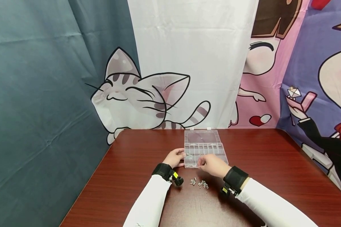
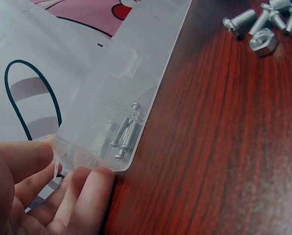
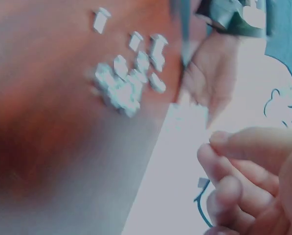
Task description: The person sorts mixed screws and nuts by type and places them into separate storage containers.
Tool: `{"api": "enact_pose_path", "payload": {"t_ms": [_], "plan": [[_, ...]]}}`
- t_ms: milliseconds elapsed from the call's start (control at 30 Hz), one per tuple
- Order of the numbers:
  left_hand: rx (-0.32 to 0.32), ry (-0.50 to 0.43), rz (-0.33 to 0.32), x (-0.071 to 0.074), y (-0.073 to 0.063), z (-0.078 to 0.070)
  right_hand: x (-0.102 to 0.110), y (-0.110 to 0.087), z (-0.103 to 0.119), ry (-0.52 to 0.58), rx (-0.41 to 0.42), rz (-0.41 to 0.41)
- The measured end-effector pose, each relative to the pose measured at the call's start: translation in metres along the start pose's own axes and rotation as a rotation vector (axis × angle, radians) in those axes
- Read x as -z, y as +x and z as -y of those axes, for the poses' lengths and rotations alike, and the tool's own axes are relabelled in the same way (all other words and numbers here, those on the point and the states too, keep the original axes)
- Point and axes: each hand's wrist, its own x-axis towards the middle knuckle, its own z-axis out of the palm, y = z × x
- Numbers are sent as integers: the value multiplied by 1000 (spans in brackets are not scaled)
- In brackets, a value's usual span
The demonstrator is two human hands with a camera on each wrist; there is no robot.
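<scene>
A clear plastic compartment box (image 1: 204, 136) lies on the table with its lid folded back. My left hand (image 1: 174, 157) holds the box's left side, thumb at the upper edge and fingers against the wall in the left wrist view. Long screws (image 2: 128, 129) show through the plastic near those fingers. Over the front right compartments is my right hand (image 1: 215, 166), its fingers curled and thumb close to the index finger. In the blurred right wrist view, I cannot tell whether a small part sits between those fingertips (image 3: 219, 138). Loose short screws and nuts (image 1: 203, 184) lie in front of the box.
The brown wooden table (image 1: 125, 195) extends to both sides. Behind it hangs a printed cloth (image 1: 193, 56) with a cartoon cat, and the open lid reaches close to it. A second small cluster of screws (image 1: 193, 182) lies left of the other one.
</scene>
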Motion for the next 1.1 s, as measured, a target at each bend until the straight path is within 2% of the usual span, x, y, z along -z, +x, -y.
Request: {"api": "enact_pose_path", "payload": {"t_ms": [200, 367, 533, 733, 1100], "plan": [[0, -1, -2, 2, 2, 1, 16, 16, 2, -19, -102, -118], [-1, -8, -1, 2, 2, 1, 16, 33, -9, -78, -107, -147], [-3, -17, 6, 2, -1, 1, 11, 48, -21, -137, -102, -148], [-6, -19, 11, 1, -3, 1, 7, 55, -23, -202, -122, -114], [-14, 14, 0, 2, -5, -3, 1, 61, -30, -210, -127, -69]]}}
